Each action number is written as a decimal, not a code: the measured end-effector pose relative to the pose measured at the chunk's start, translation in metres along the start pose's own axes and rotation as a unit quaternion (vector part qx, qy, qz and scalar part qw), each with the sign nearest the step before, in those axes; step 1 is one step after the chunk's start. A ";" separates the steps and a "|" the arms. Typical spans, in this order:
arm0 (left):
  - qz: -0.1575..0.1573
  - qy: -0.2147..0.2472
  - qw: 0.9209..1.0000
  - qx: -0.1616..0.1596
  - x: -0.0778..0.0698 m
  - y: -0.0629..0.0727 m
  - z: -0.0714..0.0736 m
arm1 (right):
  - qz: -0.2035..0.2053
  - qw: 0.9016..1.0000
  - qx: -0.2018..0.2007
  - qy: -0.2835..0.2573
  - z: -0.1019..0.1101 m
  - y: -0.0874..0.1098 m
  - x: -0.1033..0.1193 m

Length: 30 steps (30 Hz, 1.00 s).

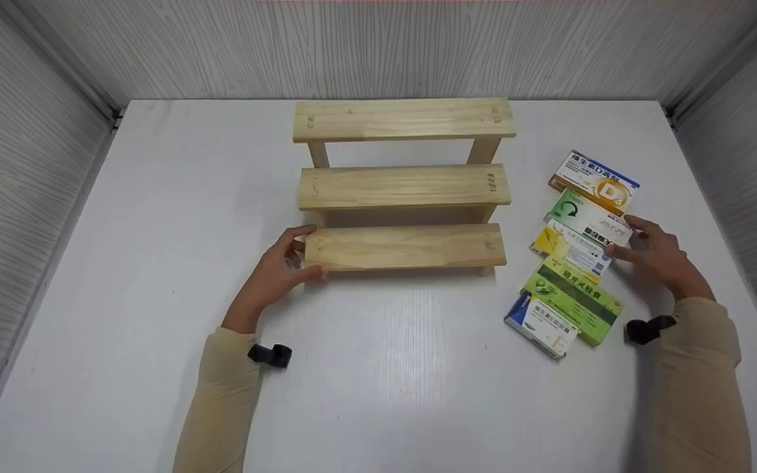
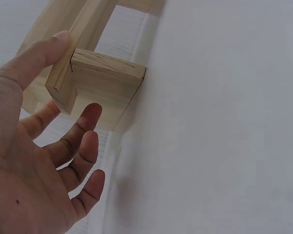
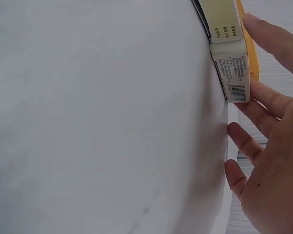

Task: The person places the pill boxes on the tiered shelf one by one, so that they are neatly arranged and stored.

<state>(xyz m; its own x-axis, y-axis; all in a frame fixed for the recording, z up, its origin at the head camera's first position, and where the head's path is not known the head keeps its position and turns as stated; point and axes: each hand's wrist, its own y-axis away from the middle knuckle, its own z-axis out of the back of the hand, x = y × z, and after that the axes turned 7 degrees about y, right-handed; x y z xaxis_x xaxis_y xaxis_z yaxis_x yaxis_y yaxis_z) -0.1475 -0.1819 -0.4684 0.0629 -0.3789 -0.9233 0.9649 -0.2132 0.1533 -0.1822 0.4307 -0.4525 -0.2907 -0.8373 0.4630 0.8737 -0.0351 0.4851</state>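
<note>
My left hand holds the left end of the lowest step of a three-tier wooden stand. Its thumb lies at the step's front edge and its index finger at the back; the other fingers curve loosely below the step in the left wrist view. At the right, my right hand has thumb and index finger about the right end of a green-and-white medicine box. Under that box's lower edge lies a yellow-and-white box. In the right wrist view a printed box end shows beside the fingers.
A vitamin D3 box lies at the far end of the row. Nearer are a green box and a blue-and-white box. All lie on the white table, enclosed by wood-grain panels.
</note>
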 end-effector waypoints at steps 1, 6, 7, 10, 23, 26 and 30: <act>-0.001 0.002 1.000 0.000 0.000 0.000 0.000 | 0.000 1.000 0.001 0.003 0.000 0.001 0.000; -0.001 0.005 1.000 -0.004 0.000 -0.001 0.000 | 0.002 1.000 -0.003 0.008 0.000 0.002 -0.002; 0.000 0.006 1.000 -0.004 0.000 -0.001 0.000 | 0.005 1.000 -0.003 0.009 0.000 0.002 -0.003; 0.006 0.005 1.000 -0.003 0.000 -0.001 0.000 | 0.015 1.000 0.001 0.006 0.000 0.003 -0.006; 0.023 0.021 0.999 0.007 -0.017 0.006 0.001 | 0.015 0.999 0.006 -0.031 -0.001 0.008 -0.013; 0.018 0.019 1.000 0.003 -0.004 0.000 0.001 | 0.011 0.999 0.001 -0.036 -0.002 0.010 -0.013; 0.013 0.013 1.000 0.000 0.003 -0.002 0.001 | 0.015 0.999 -0.011 -0.039 -0.003 0.012 -0.012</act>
<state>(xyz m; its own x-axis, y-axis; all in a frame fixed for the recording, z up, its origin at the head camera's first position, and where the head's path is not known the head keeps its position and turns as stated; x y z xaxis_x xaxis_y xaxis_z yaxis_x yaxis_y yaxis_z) -0.1490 -0.1833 -0.4707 0.0934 -0.3615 -0.9277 0.9632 -0.2031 0.1761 -0.1669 0.4385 -0.4544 -0.2937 -0.7927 0.5342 0.8902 -0.0233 0.4550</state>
